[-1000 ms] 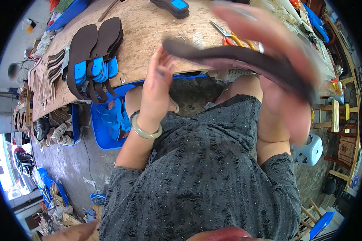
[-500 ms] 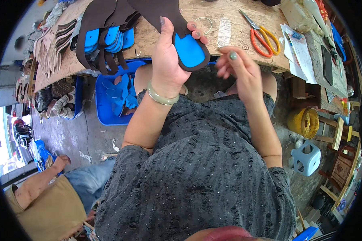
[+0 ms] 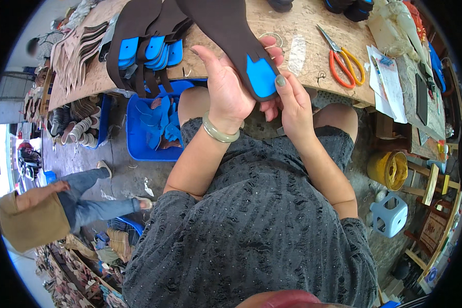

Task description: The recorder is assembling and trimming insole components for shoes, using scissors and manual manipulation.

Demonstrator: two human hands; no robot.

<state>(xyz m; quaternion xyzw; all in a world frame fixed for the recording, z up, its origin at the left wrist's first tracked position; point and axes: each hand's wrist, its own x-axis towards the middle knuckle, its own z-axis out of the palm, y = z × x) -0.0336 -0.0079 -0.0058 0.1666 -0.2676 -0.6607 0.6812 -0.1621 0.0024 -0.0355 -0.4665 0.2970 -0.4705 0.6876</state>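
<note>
A dark brown insole [image 3: 226, 28] with a bright blue heel pad [image 3: 262, 79] slants across my hands over the table's near edge. My left hand [image 3: 227, 92] supports it from below, its thumb standing away and its fingertips showing past the far side. At the heel end, my right hand [image 3: 295, 108] pinches the rim, thumb on top beside the blue pad and other fingers partly hidden underneath. More brown insoles with blue heel pads [image 3: 156, 49] lie overlapped on the table to the left.
Orange-and-yellow-handled scissors [image 3: 344, 61] and papers [image 3: 387, 87] lie on the wooden table [image 3: 205, 38] at right. A blue bin [image 3: 151, 154] of blue scraps stands below. A pale blue stool [image 3: 390, 214] and a yellow bucket [image 3: 387, 169] are at right. Another person [image 3: 51, 213] is at left.
My right hand has come in and taken hold of the insole's heel end. My left thumb has lifted off the insole. The other person at left has moved further away from me.
</note>
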